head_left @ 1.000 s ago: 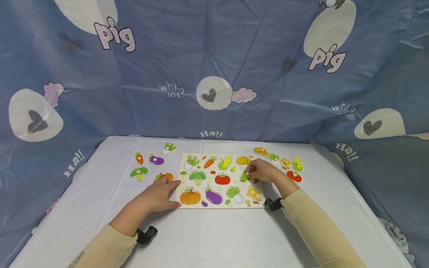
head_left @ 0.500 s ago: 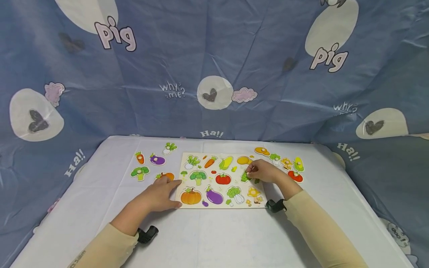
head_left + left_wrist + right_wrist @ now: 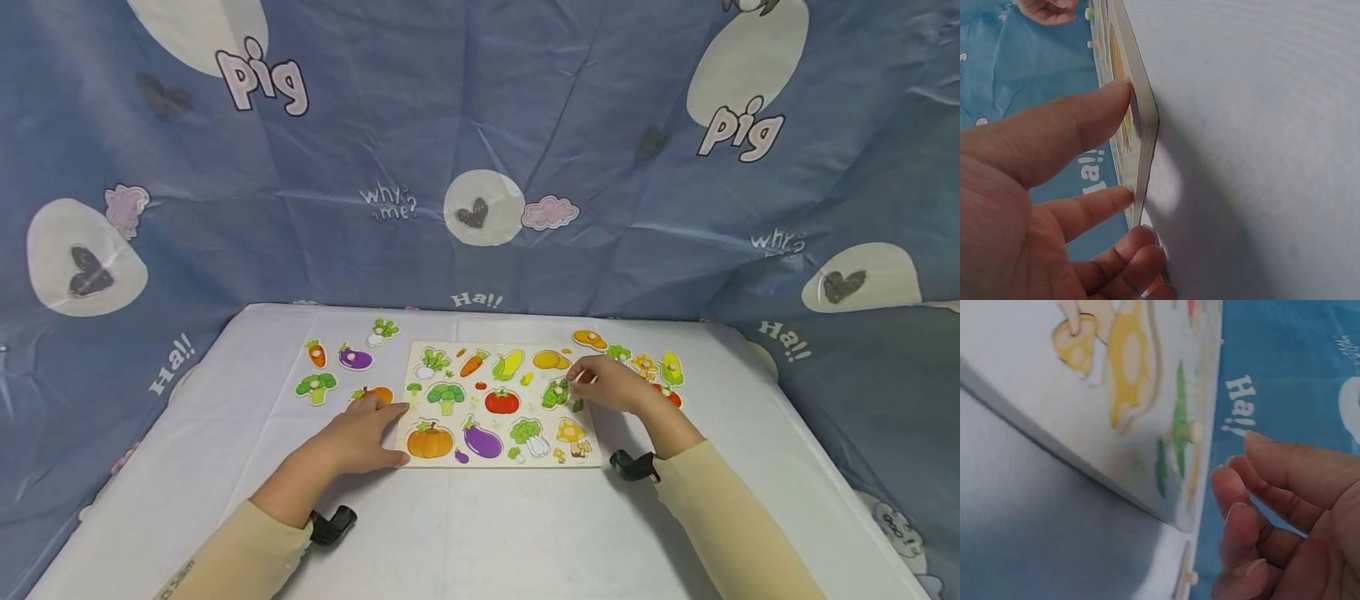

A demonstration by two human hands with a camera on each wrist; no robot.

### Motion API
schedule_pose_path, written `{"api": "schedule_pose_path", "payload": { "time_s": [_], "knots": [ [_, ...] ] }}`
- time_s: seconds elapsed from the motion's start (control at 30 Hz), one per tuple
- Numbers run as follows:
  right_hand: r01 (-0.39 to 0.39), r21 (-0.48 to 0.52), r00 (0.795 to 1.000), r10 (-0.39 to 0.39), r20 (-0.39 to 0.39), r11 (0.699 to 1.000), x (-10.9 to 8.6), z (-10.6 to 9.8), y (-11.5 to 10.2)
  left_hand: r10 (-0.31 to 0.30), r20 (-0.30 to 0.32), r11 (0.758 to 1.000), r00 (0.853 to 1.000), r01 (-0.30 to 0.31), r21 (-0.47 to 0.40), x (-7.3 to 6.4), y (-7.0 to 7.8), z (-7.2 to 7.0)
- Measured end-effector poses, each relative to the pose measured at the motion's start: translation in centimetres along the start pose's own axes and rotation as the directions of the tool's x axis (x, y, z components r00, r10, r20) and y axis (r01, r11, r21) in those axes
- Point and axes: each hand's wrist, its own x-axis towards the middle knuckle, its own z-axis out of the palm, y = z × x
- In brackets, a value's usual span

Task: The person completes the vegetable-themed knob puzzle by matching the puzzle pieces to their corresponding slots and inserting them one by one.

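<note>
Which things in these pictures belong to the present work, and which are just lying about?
Seem to belong: puzzle board; green knobbed piece on it; loose pieces on both sides.

Seem incidental: blue printed backdrop; white cloth; black wrist devices, which are worn.

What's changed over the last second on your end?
The right grip has let go of the green vegetable piece and moved slightly right, leaving it on the board. The left grip stays at the board's left edge.
</note>
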Motion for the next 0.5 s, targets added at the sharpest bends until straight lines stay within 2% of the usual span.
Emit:
{"api": "schedule_pose_path", "payload": {
  "time_s": [0.2,0.5],
  "knots": [
    [-0.006,-0.036,0.998,0.003,-0.068,0.999,-1.3,-0.9,0.3,0.004,-0.003,1.000,1.000,-0.004,-0.006,-0.1,0.0,0.0],
    [0.022,-0.010,0.992,-0.023,-0.125,1.000,-3.7,-2.6,1.1,0.000,-0.003,1.000,1.000,0.000,-0.006,-0.1,0.1,-0.1]
  ]
}}
